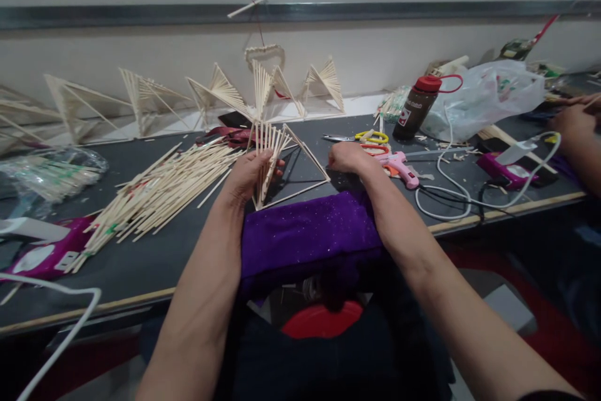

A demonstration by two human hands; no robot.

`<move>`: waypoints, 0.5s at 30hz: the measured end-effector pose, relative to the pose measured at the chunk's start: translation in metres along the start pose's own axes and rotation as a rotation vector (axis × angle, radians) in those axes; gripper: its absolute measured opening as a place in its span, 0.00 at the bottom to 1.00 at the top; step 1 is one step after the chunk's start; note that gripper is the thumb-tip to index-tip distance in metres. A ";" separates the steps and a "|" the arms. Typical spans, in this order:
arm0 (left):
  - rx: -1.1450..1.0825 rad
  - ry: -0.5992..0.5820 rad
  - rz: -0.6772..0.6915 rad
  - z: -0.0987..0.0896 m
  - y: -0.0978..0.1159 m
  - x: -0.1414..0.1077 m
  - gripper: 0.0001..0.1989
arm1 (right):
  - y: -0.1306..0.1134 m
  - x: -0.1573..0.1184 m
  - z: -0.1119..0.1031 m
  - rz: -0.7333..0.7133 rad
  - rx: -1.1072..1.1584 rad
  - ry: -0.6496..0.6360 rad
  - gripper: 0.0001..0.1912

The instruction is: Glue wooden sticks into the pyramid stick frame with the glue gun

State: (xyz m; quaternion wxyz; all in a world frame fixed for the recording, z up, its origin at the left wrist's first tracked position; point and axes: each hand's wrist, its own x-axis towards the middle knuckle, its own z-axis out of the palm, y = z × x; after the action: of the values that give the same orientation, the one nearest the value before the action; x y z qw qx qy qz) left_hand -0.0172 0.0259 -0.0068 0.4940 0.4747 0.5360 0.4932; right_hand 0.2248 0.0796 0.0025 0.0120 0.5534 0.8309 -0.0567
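My left hand is closed round the fanned side of a wooden-stick frame, whose sticks stand close together there. From that fan, single sticks run to a corner on the right. My right hand is curled down at the table just beyond that corner; its fingertips are hidden, and I cannot see what they hold. Right beside it lie scissors with yellow handles and a pink glue gun. A large pile of loose wooden sticks spreads out to the left of my left hand.
Several finished stick frames stand along the wall. A brown bottle with a red lid stands by a plastic bag. White cable loops near the table edge. Another person's hand is at far right. Purple cloth lies before me.
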 end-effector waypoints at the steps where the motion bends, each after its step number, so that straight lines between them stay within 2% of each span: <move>1: -0.002 -0.003 0.007 -0.001 -0.001 0.001 0.14 | 0.003 -0.001 -0.001 0.002 0.005 -0.001 0.13; 5: -0.016 -0.015 0.027 -0.003 -0.003 0.004 0.15 | 0.015 -0.001 -0.001 -0.011 0.040 -0.011 0.14; 8: -0.023 -0.005 0.005 -0.002 -0.004 0.004 0.14 | 0.018 0.003 0.003 -0.073 0.099 -0.009 0.20; 10: -0.022 0.002 -0.002 0.000 -0.004 0.004 0.14 | 0.014 0.005 0.006 -0.103 0.118 0.016 0.22; 15: -0.025 -0.019 0.001 0.002 -0.008 0.002 0.15 | -0.006 0.008 0.013 -0.060 0.076 0.047 0.16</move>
State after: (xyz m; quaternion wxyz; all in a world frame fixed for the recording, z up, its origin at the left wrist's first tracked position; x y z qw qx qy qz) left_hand -0.0158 0.0278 -0.0148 0.5048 0.4734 0.5250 0.4954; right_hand 0.2159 0.0833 -0.0103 -0.0304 0.5297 0.8443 -0.0754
